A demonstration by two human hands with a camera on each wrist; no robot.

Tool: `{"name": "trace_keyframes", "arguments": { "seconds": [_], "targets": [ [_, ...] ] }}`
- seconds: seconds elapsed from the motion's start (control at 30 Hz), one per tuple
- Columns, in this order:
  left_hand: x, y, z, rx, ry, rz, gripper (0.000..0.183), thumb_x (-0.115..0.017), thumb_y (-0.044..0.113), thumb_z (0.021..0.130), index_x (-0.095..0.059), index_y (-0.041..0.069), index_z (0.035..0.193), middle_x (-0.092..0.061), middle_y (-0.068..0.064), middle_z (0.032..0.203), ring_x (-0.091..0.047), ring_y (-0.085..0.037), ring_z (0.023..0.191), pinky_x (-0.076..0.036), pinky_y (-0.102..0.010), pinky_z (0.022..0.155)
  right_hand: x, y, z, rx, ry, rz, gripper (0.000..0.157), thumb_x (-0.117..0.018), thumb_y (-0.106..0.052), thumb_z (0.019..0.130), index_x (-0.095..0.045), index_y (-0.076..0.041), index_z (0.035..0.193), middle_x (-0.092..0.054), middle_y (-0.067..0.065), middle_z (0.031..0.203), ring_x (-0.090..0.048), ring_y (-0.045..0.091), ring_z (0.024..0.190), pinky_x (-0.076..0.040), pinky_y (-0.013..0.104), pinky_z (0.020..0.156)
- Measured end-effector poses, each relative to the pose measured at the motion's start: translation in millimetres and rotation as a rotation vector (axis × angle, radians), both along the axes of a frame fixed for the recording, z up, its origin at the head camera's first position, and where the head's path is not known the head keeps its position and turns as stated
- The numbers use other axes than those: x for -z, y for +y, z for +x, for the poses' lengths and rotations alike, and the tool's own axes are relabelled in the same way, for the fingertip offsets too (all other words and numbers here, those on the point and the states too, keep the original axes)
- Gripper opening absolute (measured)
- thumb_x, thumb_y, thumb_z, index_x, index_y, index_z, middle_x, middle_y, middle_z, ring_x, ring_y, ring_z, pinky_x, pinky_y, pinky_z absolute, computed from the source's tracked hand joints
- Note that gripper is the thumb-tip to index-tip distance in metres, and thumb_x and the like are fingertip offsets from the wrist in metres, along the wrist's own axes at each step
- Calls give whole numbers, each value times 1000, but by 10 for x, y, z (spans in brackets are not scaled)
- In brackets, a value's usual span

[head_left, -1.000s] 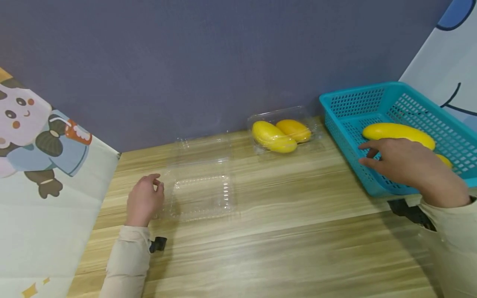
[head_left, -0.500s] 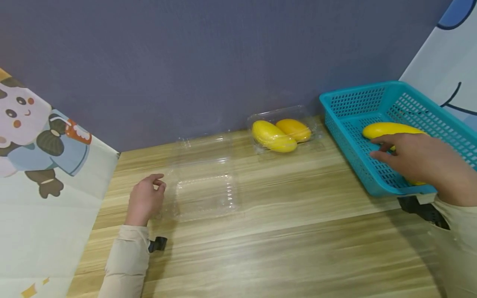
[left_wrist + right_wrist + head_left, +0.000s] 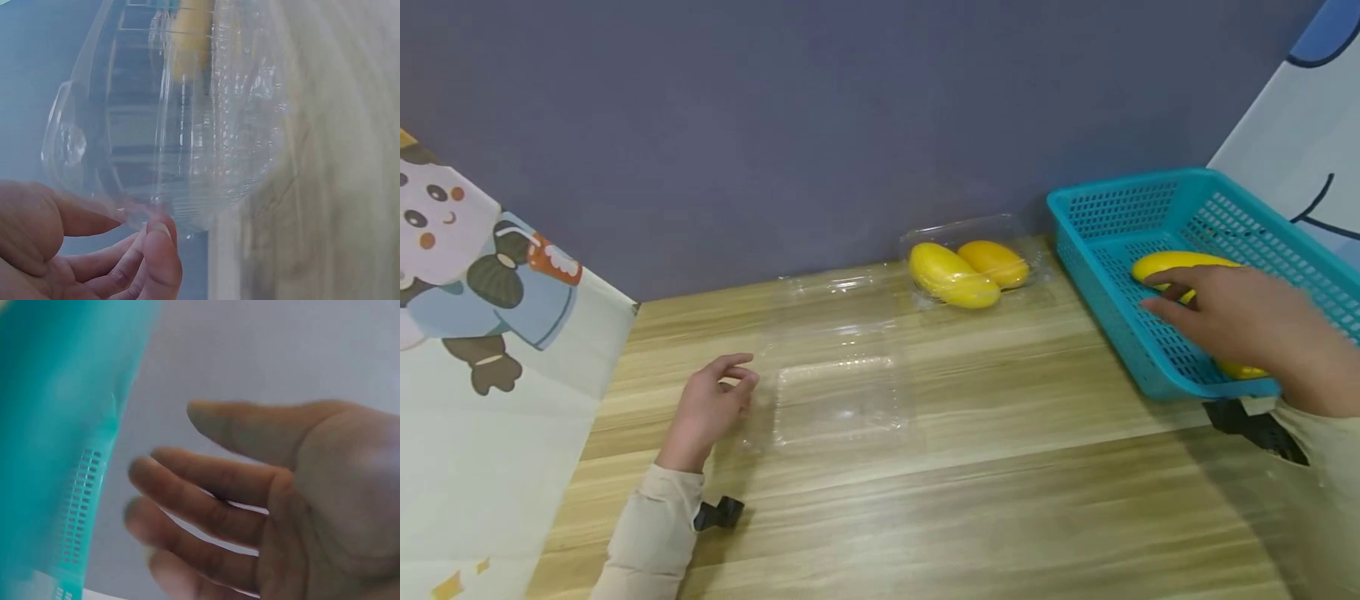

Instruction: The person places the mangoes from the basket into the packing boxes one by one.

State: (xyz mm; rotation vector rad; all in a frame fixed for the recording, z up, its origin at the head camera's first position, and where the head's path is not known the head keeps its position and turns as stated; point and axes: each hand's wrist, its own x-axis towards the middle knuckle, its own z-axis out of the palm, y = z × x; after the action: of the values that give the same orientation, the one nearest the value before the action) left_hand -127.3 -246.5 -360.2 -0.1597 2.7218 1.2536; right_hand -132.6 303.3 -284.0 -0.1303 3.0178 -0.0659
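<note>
In the head view, a clear plastic clamshell box [image 3: 838,400] lies with its lid folded back on the table. My left hand [image 3: 711,412] is at its left edge; in the left wrist view the thumb and fingers pinch the box rim [image 3: 147,215]. My right hand [image 3: 1247,321] hovers over the teal basket [image 3: 1097,312], its fingers loosely bent and holding nothing in the right wrist view. Beneath that hand, partly hidden, are a long yellow mango-like fruit [image 3: 1180,262] and another yellow fruit [image 3: 1240,370].
A second clear box [image 3: 1030,267] stands against the dark back wall [image 3: 820,133], with two mangoes, one yellow [image 3: 951,275] and one orange [image 3: 996,262], in it. Printed panels rise at left and right. Wood-grain table [image 3: 925,517] stretches along the front.
My left hand and the clear box have slid to the right. My right hand moved right over the basket fruit, then stayed nearly still.
</note>
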Motion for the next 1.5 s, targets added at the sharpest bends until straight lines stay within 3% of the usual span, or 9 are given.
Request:
{"name": "trace_keyframes", "arguments": {
  "seconds": [0.27, 0.47, 0.7, 0.93, 1.1, 1.3, 1.5],
  "targets": [
    [57, 38, -4, -40, -38, 182, 42, -50, 15, 98, -42, 6, 139, -57, -16, 113, -63, -12, 73, -55, -28, 64, -206, 46, -98, -35, 47, 48, 52, -42, -40, 99, -53, 1, 129, -65, 24, 110, -63, 33, 82, -50, 45, 63],
    [131, 68, 0, -52, -126, 329, 42, -51, 16, 97, -44, 4, 137, -59, -2, 98, -59, -9, 74, -52, -26, 65, -250, 132, -310, -51, 27, 79, 53, -38, -39, 101, -52, 2, 130, -63, 26, 112, -61, 33, 82, -49, 47, 66],
    [264, 142, -28, -31, -214, 525, 42, -54, 21, 96, -45, 2, 133, -61, 3, 91, -62, -10, 78, -53, -26, 68, -102, 399, -601, -10, -87, 98, 64, -34, -48, 99, -47, 5, 132, -58, 31, 118, -58, 43, 94, -47, 57, 76],
    [377, 241, -32, -90, -227, 712, 17, -52, 16, 97, -51, 5, 109, -59, 3, 84, -58, -10, 70, -51, -23, 66, 175, 744, -834, -40, -196, 24, 67, -43, -48, 96, -46, 8, 132, -47, 38, 129, -44, 57, 112, -39, 69, 87],
    [443, 278, -21, -104, -239, 747, 15, -49, 21, 98, -52, 8, 105, -60, 4, 81, -56, -10, 69, -49, -22, 65, 353, 917, -838, 7, -224, 2, 76, -51, -51, 92, -42, 12, 132, -33, 45, 133, -34, 61, 115, -31, 75, 91],
    [522, 275, -12, -85, -212, 800, 19, -44, 22, 99, -52, 5, 99, -59, 3, 76, -55, -11, 67, -49, -23, 62, 419, 899, -819, 113, -210, -2, 86, -56, -55, 87, -32, 10, 138, -25, 45, 134, -27, 62, 117, -27, 77, 93],
    [551, 303, -21, -56, -149, 835, 19, -44, 18, 98, -53, 10, 85, -58, 2, 72, -56, -12, 64, -50, -24, 59, 419, 877, -820, 157, -219, -6, 78, -63, -37, 87, -31, 14, 137, -30, 44, 130, -33, 59, 111, -33, 74, 89]
  ]
}}
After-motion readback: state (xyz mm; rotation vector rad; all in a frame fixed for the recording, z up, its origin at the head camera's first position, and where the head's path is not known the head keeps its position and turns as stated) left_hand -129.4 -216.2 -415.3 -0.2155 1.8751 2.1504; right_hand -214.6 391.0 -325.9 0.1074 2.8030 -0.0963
